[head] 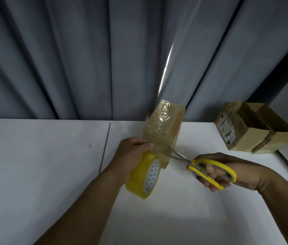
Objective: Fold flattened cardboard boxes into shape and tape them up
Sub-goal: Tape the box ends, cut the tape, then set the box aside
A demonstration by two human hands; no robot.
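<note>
Nearest, the left hand (132,156) curls over the top of a yellow tape roll (144,177) and grips it, holding the roll just above the white table (51,174). To its right, the right hand (228,175) holds the yellow-handled scissors (208,169), its fingers through and around the loops. The blades stand apart, pointing left toward the strip of clear tape between the roll and the cardboard box (164,128).

That box stands tilted just behind the roll, touching it at its lower corner, and its faces are already wrapped in shiny tape. I cannot tell whether its lower edge rests on the table.

Farther back on the right, well apart from the hands, a second cardboard box (253,128) sits on the table with its top flaps open and a printed label on its left side. Behind the table hangs a grey pleated curtain (69,59).
</note>
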